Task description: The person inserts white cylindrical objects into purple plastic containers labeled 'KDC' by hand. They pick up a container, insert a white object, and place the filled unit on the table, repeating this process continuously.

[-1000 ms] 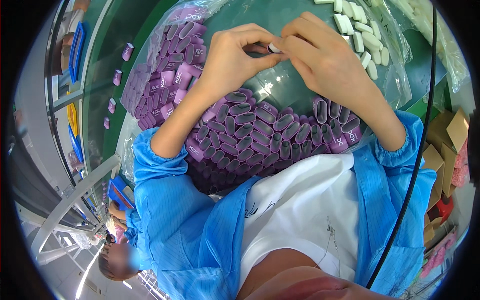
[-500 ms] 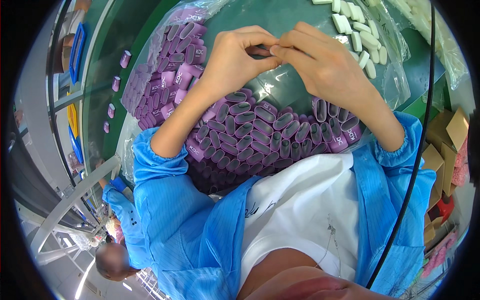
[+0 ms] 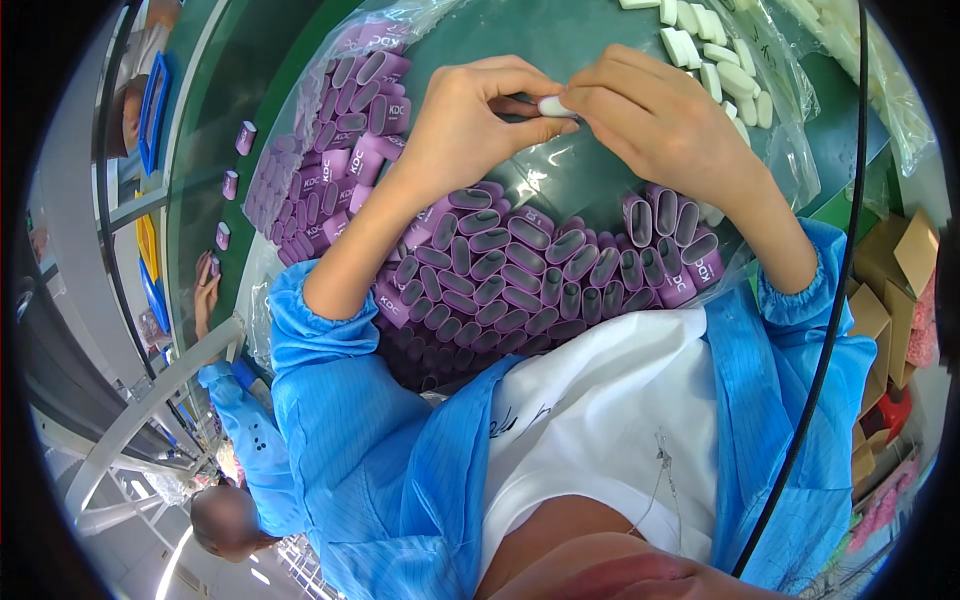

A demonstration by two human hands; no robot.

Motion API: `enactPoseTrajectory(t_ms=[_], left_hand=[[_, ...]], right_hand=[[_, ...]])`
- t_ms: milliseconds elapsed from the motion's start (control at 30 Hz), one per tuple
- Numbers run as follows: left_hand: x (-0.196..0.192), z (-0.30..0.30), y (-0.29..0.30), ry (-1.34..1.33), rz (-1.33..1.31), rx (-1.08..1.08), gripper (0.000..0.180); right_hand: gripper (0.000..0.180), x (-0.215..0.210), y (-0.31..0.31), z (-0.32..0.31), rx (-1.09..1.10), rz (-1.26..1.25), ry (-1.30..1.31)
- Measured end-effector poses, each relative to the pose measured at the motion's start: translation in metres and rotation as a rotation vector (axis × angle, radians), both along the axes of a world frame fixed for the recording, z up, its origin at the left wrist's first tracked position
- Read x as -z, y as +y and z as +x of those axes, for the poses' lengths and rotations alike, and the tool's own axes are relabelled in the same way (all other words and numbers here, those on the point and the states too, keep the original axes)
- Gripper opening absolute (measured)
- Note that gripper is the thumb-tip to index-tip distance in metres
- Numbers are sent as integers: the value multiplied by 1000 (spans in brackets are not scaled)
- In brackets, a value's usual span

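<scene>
In front of me, over the green work surface, both hands meet at a small white rounded piece (image 3: 556, 106). My left hand (image 3: 480, 125) pinches its left end between thumb and fingertips; a purple edge may show there, but the fingers hide most of it. My right hand (image 3: 655, 125) has its fingers closed over the right end. Below and left of my hands lies a heap of hollow purple oval shells (image 3: 520, 275), many with their open ends up, on clear plastic film. Several white oval pieces (image 3: 738, 80) are scattered beyond my right hand.
At left, purple pieces (image 3: 230, 184) stand in a row on a green strip, where a co-worker's hand (image 3: 207, 290) touches one. Clear plastic bags (image 3: 915, 130) lie at the far right, with open cardboard boxes (image 3: 880, 310) below. A black cable (image 3: 835, 330) runs down the right side.
My right hand has shifted slightly right, and more of the white piece shows between my fingers. The purple pieces at left have moved nearer, and a co-worker's hand has reached one.
</scene>
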State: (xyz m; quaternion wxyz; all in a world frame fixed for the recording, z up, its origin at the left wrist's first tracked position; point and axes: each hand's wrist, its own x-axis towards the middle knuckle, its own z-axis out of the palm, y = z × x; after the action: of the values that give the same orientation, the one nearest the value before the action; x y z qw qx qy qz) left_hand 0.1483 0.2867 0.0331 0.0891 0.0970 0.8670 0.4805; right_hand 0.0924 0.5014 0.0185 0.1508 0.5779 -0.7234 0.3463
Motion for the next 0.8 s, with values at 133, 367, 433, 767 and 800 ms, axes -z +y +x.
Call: enactPoseTrajectory(t_ms=[133, 367, 433, 767, 800], left_hand=[[3, 2, -2, 0, 46, -4, 24], [-6, 6, -7, 164, -81, 37, 26], [-18, 6, -26, 258, -136, -14, 30], [1, -48, -267, 230, -436, -384, 44], [15, -49, -284, 230, -483, -304, 45]], right_hand=[[24, 2, 9, 0, -35, 27, 49], [23, -2, 22, -6, 202, -115, -270], [14, -10, 32, -17, 420, -145, -311], [13, -3, 29, -15, 737, 259, -70], [12, -7, 24, -13, 729, 275, -67]])
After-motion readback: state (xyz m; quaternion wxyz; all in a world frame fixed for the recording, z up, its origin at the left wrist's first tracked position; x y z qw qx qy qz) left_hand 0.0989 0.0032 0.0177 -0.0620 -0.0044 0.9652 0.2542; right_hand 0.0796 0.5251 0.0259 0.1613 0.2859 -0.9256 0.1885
